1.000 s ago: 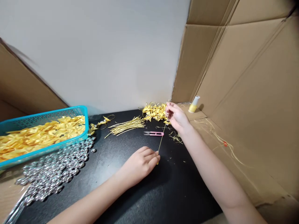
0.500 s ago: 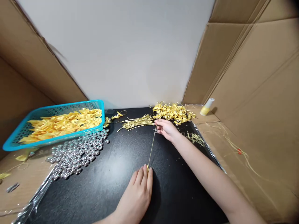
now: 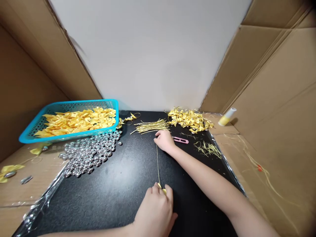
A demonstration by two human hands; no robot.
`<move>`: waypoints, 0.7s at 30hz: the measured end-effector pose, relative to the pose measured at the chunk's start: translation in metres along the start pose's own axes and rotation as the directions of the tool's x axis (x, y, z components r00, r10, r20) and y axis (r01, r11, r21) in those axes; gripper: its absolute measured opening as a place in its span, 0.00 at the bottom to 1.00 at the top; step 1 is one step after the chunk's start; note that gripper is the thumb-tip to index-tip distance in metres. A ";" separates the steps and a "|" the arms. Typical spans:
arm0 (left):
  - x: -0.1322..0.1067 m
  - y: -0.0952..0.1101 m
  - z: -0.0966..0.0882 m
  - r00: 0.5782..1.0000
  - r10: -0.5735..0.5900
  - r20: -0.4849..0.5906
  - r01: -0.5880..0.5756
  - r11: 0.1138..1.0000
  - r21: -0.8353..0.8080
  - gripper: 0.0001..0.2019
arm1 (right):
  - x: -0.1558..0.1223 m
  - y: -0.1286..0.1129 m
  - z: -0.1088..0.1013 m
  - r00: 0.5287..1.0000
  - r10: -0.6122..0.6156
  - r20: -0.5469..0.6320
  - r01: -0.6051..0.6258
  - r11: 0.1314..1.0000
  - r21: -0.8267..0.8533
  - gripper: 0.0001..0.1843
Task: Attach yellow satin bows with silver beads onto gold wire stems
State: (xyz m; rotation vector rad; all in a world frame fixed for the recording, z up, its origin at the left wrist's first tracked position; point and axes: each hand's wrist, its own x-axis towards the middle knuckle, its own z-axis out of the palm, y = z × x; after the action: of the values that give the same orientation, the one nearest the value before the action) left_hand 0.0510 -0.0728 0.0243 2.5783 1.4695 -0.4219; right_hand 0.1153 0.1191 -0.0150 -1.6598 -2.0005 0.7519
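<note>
My left hand [image 3: 156, 207] rests low on the black tabletop [image 3: 118, 194], its fingers closed on a small yellow ribbon bow [image 3: 163, 190] that shows only in part between the fingertips. A thin gold cord [image 3: 158, 164] runs taut from the bow up to my right hand [image 3: 165, 141]. That hand pinches the cord's far end, with the fingertips partly hidden. Just right of my right hand, a pink-handled cutting tool [image 3: 181, 140] appears to lie on the table; its other end is hidden behind the hand. Beyond the fingers is a bundle of cut gold cords [image 3: 151, 126].
A blue basket [image 3: 32, 131] of yellow ribbon bows stands back left, with silver beads [image 3: 91, 153] heaped before it. Finished-looking bows with beads [image 3: 189, 119] lie back right, cord scraps [image 3: 209, 149] nearer. A yellow-and-white spool [image 3: 227, 117] stands right. Cardboard walls [image 3: 276, 85] flank the table.
My right hand has shifted left and turned knuckles-up, still holding the cord, uncovering the pink handle. My left hand has moved slightly down and right. The view has swung a little left.
</note>
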 end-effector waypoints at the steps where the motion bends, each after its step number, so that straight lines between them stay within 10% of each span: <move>1: 0.001 0.000 -0.006 0.999 -0.002 0.050 0.003 1.000 -0.027 0.28 | 0.000 -0.001 0.000 1.000 -0.017 0.008 0.018 0.999 -0.043 0.13; 6: 0.004 -0.005 -0.028 0.987 0.085 0.140 -0.061 0.985 -0.163 0.31 | 0.008 -0.012 -0.008 0.989 -0.132 0.067 0.144 0.963 -0.229 0.12; 10: 0.009 -0.027 -0.040 0.982 0.179 -0.064 -0.189 0.946 -0.265 0.10 | 0.026 -0.022 -0.010 0.962 -0.229 0.152 0.268 0.899 -0.346 0.06; 14: 0.029 -0.084 -0.035 0.939 -0.038 -0.342 -0.039 0.976 -0.215 0.08 | 0.041 -0.030 -0.008 0.933 -0.254 0.254 0.345 0.831 -0.436 0.10; 21: 0.059 -0.172 0.000 0.818 -0.243 -0.522 0.234 0.968 -0.084 0.10 | 0.035 -0.034 -0.005 0.885 -0.319 0.339 0.456 0.736 -0.500 0.10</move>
State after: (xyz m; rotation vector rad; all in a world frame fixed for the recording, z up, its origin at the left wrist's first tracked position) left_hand -0.0682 0.0637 0.0083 2.6252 1.9641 0.3200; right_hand 0.0863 0.1490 0.0103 -1.3707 -2.8305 0.1920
